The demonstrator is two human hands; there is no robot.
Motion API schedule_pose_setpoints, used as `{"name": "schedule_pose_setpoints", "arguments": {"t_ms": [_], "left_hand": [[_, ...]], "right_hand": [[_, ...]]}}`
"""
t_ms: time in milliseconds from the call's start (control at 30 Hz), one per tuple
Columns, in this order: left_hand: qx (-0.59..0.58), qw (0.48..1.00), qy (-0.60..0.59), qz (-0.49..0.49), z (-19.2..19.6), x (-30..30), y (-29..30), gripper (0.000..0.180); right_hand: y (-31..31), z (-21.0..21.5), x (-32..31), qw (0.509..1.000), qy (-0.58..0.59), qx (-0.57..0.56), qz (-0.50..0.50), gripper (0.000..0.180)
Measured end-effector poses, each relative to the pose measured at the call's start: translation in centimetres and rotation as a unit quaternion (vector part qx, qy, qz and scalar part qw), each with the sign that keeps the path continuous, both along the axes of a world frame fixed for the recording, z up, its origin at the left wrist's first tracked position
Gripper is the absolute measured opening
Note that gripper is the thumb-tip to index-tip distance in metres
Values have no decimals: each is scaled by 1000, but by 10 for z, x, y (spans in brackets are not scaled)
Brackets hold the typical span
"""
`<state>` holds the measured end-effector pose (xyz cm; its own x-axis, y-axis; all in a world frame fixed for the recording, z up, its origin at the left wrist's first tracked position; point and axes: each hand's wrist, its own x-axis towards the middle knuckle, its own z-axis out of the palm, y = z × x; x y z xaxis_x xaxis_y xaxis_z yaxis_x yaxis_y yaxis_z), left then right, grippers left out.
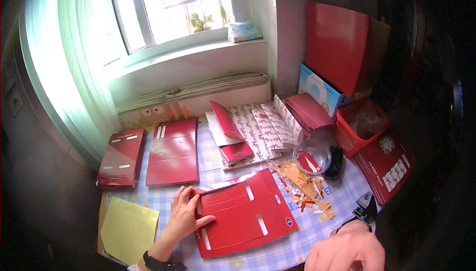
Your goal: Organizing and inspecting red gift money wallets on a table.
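Checkered table (317,229) room lies bare only in a strip along the near edge, where the right hand (347,251) hovers, fingers curled together, holding nothing visible. The left hand (184,216) lies flat, fingers spread, on the left edge of the red card sheet (245,211) at the near middle. Paper scraps (305,186), a clear cup (312,156) and red folder stacks (173,151) crowd the far side.

Glossy red card sheet (245,211) with slots; beside it, matt yellow paper (129,229); behind it, a clear plastic tub (312,156).
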<state>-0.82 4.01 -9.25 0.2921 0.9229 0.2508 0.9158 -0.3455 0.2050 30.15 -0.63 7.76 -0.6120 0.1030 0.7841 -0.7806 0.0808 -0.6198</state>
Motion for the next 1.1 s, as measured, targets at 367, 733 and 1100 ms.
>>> {"name": "schedule_pose_setpoints", "arguments": {"t_ms": [367,733,1100], "left_hand": [[-56,976,-209,-23,-10,-5,7,83],[-78,958,-275,2,-10,-5,2,67],[-83,957,-274,-34,-7,-7,1,68]], "right_hand": [[13,-10,-2,998,28,30,37,18],[97,-129,-43,771,-468,81,-424,58],[101,-166,-46,677,-451,230,-534,89]]}}
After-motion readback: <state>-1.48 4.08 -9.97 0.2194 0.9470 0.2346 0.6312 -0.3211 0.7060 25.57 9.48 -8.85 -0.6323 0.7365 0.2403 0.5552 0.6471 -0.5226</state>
